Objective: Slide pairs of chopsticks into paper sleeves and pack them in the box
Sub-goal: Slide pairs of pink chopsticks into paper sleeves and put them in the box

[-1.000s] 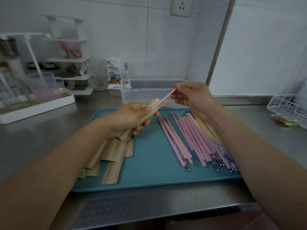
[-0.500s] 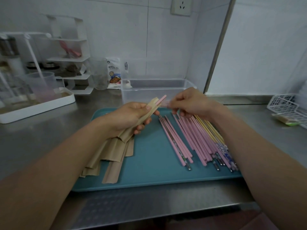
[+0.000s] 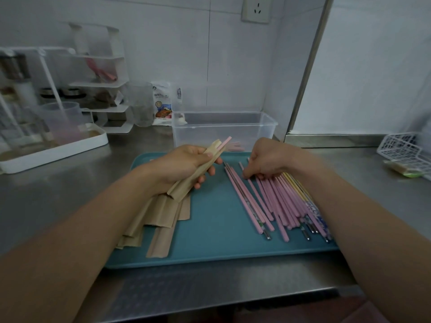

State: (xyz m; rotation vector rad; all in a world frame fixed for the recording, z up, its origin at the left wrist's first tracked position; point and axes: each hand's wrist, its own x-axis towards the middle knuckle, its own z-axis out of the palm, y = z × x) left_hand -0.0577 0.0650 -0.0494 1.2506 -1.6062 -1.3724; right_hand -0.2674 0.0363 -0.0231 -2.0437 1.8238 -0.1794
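My left hand holds a brown paper sleeve tilted up to the right, with a pink chopstick sticking out of its top. My right hand rests palm-down on the far end of the pile of pink chopsticks on the teal tray, fingertips touching the sticks. A stack of empty brown sleeves lies on the tray's left side. The clear plastic box stands just behind the tray; something pink shows faintly through its wall.
A white tray with a plastic jug and a white shelf rack stand at the back left. A food packet leans by the wall. A white wire basket sits at the right on the steel counter.
My right hand pushed a pink chopstick into the sleeve, let go, and dropped onto the chopstick pile. My left hand kept holding the sleeve in place.
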